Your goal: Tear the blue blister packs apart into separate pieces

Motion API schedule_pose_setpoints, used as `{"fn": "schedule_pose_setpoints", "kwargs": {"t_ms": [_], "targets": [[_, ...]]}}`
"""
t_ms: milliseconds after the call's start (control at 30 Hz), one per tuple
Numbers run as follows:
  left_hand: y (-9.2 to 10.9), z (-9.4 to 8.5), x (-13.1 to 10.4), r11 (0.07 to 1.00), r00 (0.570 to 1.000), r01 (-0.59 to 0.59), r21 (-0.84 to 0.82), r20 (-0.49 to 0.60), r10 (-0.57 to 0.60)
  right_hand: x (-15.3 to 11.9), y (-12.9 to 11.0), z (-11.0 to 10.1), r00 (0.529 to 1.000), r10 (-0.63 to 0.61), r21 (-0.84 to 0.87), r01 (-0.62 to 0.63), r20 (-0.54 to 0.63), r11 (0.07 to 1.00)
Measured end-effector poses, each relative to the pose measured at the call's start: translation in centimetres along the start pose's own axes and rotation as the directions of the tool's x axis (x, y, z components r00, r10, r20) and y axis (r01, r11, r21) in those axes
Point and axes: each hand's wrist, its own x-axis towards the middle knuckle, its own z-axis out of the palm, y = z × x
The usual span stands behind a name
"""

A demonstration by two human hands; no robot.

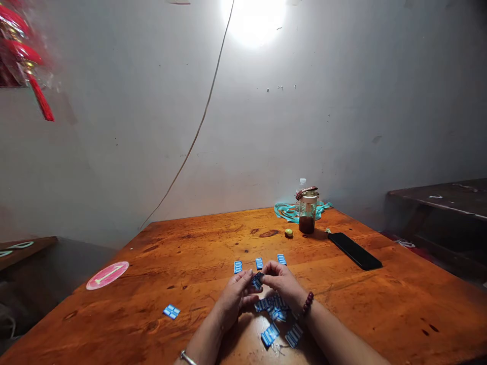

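My left hand [235, 298] and my right hand [283, 282] meet above the near middle of the table. Between their fingertips they pinch a small blue-and-white striped piece [257, 280], partly covered by the fingers. Below my right hand lies a loose pile of similar blue-and-white pieces [277, 306], with a separate piece [270, 335] nearer to me. Beyond the hands, three more lie in a spaced row: a left one [238, 267], a middle one [259, 263] and a right one [281, 259]. Another piece [171, 312] rests apart, left of my left hand.
On the wooden table [198, 243], a black phone [354, 250] lies at the right. A lidded cup of dark liquid [307, 213] stands at the back by a clear bottle [303, 181], a teal strap [285, 212] and a small yellowish object [288, 233]. A round pink sticker [107, 276] is at left.
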Motion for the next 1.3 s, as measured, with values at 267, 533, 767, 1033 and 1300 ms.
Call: {"fn": "schedule_pose_setpoints", "kwargs": {"t_ms": [267,533,767,1033,1300], "targets": [[-0.1,-0.1,-0.4,0.979,0.988,0.15,-0.135,0.058,-0.144,0.0,0.9,0.2,0.999,-0.009,0.057,0.006,0.05,0.998],[0.2,0.2,-0.6,0.985,0.982,0.16,-0.062,0.11,-0.153,-0.7,0.0,0.5,0.961,-0.266,-0.332,0.276,0.075,0.902],[-0.4,-0.2,-0.1,0.984,0.985,0.155,-0.091,0.087,-0.147,-1.0,-0.4,0.6,0.938,-0.343,-0.501,0.321,0.052,0.804],[-0.3,-0.5,0.2,0.998,0.997,0.068,0.002,0.048,-0.068,-0.1,0.1,0.3,0.994,-0.052,-0.096,0.042,-0.101,0.995],[-0.1,-0.6,0.2,1.0,0.999,-0.011,-0.003,0.041,0.011,0.0,-0.6,-0.1,0.996,0.067,0.13,-0.058,-0.064,0.99]]}}
